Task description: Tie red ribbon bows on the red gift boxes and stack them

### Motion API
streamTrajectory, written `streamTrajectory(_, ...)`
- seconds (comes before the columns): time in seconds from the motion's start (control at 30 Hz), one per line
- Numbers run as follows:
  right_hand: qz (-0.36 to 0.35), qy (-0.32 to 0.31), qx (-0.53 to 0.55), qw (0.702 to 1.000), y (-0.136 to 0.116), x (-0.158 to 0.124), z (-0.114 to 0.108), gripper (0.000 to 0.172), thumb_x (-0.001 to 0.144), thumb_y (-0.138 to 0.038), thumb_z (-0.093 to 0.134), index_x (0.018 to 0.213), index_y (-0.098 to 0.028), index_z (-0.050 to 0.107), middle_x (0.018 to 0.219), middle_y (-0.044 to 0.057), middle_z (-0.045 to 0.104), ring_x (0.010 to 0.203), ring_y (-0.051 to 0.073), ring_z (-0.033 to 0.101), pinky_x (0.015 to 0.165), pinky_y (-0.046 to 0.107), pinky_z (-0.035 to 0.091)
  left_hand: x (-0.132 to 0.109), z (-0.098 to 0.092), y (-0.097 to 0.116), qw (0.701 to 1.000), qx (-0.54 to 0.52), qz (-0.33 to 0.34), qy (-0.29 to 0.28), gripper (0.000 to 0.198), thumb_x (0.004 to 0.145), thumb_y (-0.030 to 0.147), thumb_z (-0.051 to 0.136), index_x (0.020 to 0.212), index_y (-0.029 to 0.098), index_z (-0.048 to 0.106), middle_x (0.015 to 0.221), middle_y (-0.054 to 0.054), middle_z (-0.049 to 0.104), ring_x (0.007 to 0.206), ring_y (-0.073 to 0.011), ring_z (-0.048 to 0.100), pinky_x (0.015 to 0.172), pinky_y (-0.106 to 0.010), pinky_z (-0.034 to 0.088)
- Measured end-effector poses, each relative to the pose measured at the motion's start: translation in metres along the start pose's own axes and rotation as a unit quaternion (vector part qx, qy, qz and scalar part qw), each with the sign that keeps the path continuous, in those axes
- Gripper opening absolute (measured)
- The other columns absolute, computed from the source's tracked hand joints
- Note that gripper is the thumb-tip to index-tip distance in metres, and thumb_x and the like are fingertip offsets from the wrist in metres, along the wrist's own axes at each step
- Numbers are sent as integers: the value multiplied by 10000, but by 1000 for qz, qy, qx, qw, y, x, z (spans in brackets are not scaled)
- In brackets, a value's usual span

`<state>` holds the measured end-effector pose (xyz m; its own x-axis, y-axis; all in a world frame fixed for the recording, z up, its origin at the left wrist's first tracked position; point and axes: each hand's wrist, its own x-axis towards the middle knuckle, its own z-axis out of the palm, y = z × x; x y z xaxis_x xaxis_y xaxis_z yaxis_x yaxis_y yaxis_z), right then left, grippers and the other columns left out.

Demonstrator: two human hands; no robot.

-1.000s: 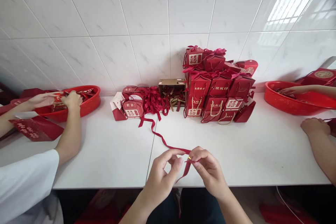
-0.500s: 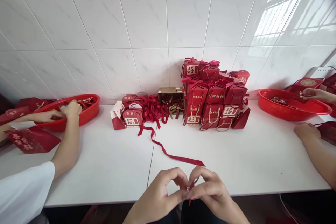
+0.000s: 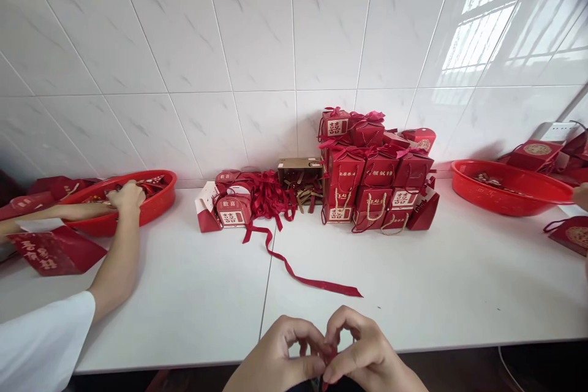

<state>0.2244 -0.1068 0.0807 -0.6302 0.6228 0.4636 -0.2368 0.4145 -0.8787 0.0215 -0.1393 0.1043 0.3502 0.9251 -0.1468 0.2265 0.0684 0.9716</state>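
At the table's front edge, my left hand [image 3: 285,352] and my right hand [image 3: 362,346] meet fingertip to fingertip. Both are closed in a pinch on a small piece of red ribbon [image 3: 331,354], mostly covered by the fingers. A long loose red ribbon [image 3: 294,272] trails across the white table just beyond them. It runs back to a heap of red ribbons [image 3: 266,196] beside a small arched red box [image 3: 234,211].
Right of a brown open box [image 3: 301,163] stands a stack of red gift boxes [image 3: 344,174]. Red basins [image 3: 160,205] [image 3: 505,199] stand at both sides. A co-worker's arm [image 3: 122,245] reaches into the left basin; another person's hand [image 3: 580,196] shows at the right edge.
My hands sit slightly lower in view, still pinching together. The right co-worker's hand has left the basin's inside for the right edge, and a red box there shows more. The left co-worker's hands shifted slightly.
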Motion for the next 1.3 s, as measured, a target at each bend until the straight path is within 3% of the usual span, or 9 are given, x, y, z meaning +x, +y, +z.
streamTrajectory(0.13, -16, 5, -10, 1000, 3, 2, 3, 395, 860, -99, 610, 1022, -439, 730, 921, 35, 572, 769, 137, 657, 671, 258, 544, 4, 4, -13, 994, -106, -15, 37, 215, 642, 328, 827, 741, 169, 722, 777, -42, 717, 778, -184, 622, 750, -304, 459)
streamTrajectory(0.27, -53, 50, -67, 995, 7, 5, 4, 395, 830, -116, 662, 1118, -385, 694, 834, 31, 617, 665, 122, 632, 564, 214, 512, 5, 7, -13, 985, -158, -29, 57, 225, 611, 311, 846, 722, 153, 730, 721, -38, 701, 721, -168, 617, 714, -297, 458)
streamTrajectory(0.43, -39, 65, -108, 991, 8, 5, 3, 157, 823, -150, 678, 911, -268, 734, 750, 32, 627, 632, 123, 615, 551, 206, 499, 8, 9, -9, 984, -130, -71, 98, 228, 569, 293, 862, 684, 147, 730, 669, -24, 681, 665, -144, 591, 647, -267, 440)
streamTrajectory(0.53, -28, 61, -122, 990, 11, 4, 1, 83, 841, -179, 662, 881, -227, 717, 748, 45, 628, 649, 134, 625, 587, 223, 517, 9, 11, -8, 984, -123, -91, 96, 249, 580, 335, 854, 702, 155, 733, 703, -32, 706, 707, -159, 618, 691, -275, 464)
streamTrajectory(0.63, -38, 62, -125, 990, 19, 2, 0, 64, 849, -198, 653, 879, -217, 707, 753, 50, 628, 641, 132, 631, 589, 221, 523, 10, 11, -8, 982, -129, -103, 91, 280, 613, 385, 829, 730, 154, 723, 739, -46, 726, 760, -190, 651, 746, -304, 489)
streamTrajectory(0.77, -36, 66, -136, 988, 28, 2, -1, 63, 866, -199, 624, 866, -210, 686, 751, 51, 630, 635, 134, 630, 589, 224, 524, 12, 14, -12, 978, -125, -97, 136, 285, 622, 374, 820, 748, 156, 686, 744, -28, 718, 750, -184, 654, 743, -310, 504)
streamTrajectory(0.9, -47, 73, -159, 983, 35, 1, -3, 70, 872, -196, 604, 841, -199, 667, 735, 55, 628, 619, 138, 625, 573, 223, 518, 18, 19, -11, 982, -125, -85, 117, 256, 676, 379, 772, 736, 148, 680, 730, -32, 707, 736, -184, 662, 747, -320, 521)
streamTrajectory(1.13, -18, 118, -171, 978, 55, -6, 0, 85, 869, -156, 586, 870, -208, 653, 787, 60, 640, 682, 154, 633, 622, 238, 531, 30, 23, -6, 990, 3, -48, 134, 170, 775, 322, 638, 731, 169, 696, 740, -57, 716, 734, -189, 653, 729, -288, 512)
streamTrajectory(1.3, -14, 120, -114, 986, 69, -7, -2, 103, 843, -181, 642, 919, -229, 691, 803, 61, 655, 701, 166, 650, 651, 259, 541, 30, 19, -12, 989, -1, -45, 139, 186, 776, 342, 640, 726, 169, 685, 706, -52, 694, 717, -186, 636, 694, -273, 486)
